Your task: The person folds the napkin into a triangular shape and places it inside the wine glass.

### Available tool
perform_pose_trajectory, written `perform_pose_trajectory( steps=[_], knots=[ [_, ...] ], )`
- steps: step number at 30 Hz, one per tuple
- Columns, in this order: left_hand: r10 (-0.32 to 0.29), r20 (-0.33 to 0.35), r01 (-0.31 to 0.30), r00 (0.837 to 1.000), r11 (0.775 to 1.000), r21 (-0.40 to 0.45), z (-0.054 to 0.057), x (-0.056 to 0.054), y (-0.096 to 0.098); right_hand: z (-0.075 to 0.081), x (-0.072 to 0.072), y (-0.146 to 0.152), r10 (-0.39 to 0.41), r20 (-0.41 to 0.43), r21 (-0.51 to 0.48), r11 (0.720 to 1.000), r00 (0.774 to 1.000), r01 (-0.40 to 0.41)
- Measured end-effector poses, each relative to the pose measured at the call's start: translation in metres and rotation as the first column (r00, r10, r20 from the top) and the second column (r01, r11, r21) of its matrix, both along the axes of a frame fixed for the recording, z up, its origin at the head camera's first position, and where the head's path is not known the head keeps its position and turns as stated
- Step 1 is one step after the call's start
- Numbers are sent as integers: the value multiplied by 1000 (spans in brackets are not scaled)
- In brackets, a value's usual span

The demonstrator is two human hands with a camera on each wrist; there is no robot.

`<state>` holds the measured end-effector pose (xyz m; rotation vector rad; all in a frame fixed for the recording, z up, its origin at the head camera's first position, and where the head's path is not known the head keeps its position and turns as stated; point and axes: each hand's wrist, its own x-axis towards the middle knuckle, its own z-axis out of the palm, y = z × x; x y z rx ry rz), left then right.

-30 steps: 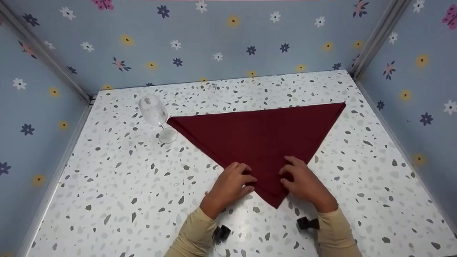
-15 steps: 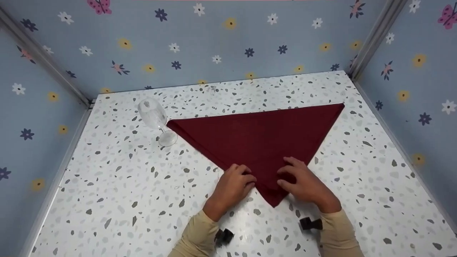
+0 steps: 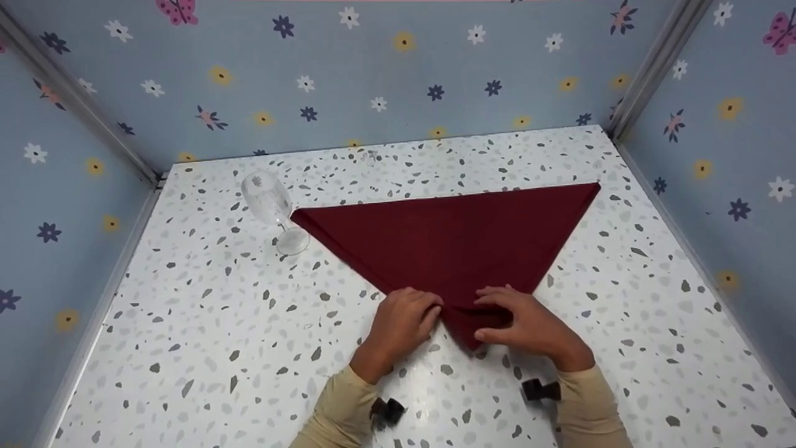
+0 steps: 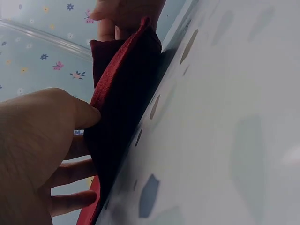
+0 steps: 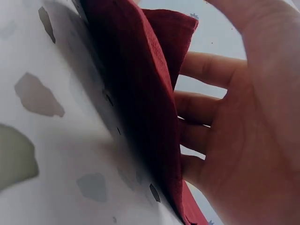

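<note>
A maroon cloth napkin (image 3: pixel 448 242), folded into a triangle, lies on the speckled table with its long edge away from me. Its near corner is lifted and creased between my hands. My left hand (image 3: pixel 401 326) pinches the left edge, with the thumb (image 4: pixel 86 114) against the raised fold in the left wrist view and the fingers behind. My right hand (image 3: pixel 538 326) curls round the right edge near the corner, thumb and fingers spread apart over the cloth. In the right wrist view its fingers (image 5: pixel 201 105) touch the cloth beside an upturned flap (image 5: pixel 171 35).
A clear stemmed glass (image 3: pixel 267 199) stands upright near the napkin's left tip, very close to it. Flowered blue panels (image 3: pixel 373 68) wall the table (image 3: pixel 186 298) at the back and both sides. Each sleeve (image 3: pixel 342 404) has a black mount at the wrist.
The napkin's near corner has drawn up and away from me, and a crease has formed between the hands. The right thumb has moved down and left, towards the corner; the left hand shifts slightly.
</note>
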<state>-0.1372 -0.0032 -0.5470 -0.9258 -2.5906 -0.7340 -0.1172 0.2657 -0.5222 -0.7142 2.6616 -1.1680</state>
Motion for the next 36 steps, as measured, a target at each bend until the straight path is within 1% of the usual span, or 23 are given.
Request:
perform_pose_trajectory(
  steps=[4, 6, 8, 10, 14, 16, 18, 22, 25, 28, 33, 36],
  knots=[
    [6, -20, -5, 1000, 999, 45, -2, 1, -2, -1, -2, 1, 4, -92, 3, 1000, 996, -3],
    [12, -36, -10, 999, 998, 66, -3, 1, -2, -1, -3, 2, -17, -132, -12, 1000, 991, 16],
    [21, -52, -16, 998, 996, 86, -2, 1, -2, -1, -4, 2, -39, -147, -21, 999, 988, 36],
    [32, -62, -25, 998, 994, 103, -2, 1, -2, -1, -3, 2, -40, -128, -10, 999, 991, 39],
    [58, -46, -52, 997, 989, 137, -1, 1, -1, -2, 0, 1, -28, -14, 60, 998, 1000, 29],
    [71, -22, -67, 997, 985, 157, -1, 0, -1, -2, 1, 0, -28, 34, 87, 996, 999, 25],
    [82, 15, -83, 997, 981, 177, 0, 0, -1, -2, 2, 1, -35, 60, 102, 994, 998, 29],
    [107, 115, -129, 988, 970, 206, -1, -2, -1, -2, 3, 3, -59, 51, 121, 991, 997, 53],
    [123, 184, -163, 975, 961, 224, 0, -3, 0, -2, 1, 4, -101, 21, 143, 985, 995, 97],
    [119, 224, -175, 967, 952, 250, 0, -3, -1, -4, 0, 4, -142, -32, 145, 979, 989, 145],
    [106, 273, -186, 956, 940, 287, 2, -4, -2, -5, -2, 5, -218, -132, 135, 962, 967, 236],
    [97, 306, -192, 947, 936, 296, 3, -4, -2, -5, -3, 5, -246, -171, 118, 956, 954, 268]
  ],
)
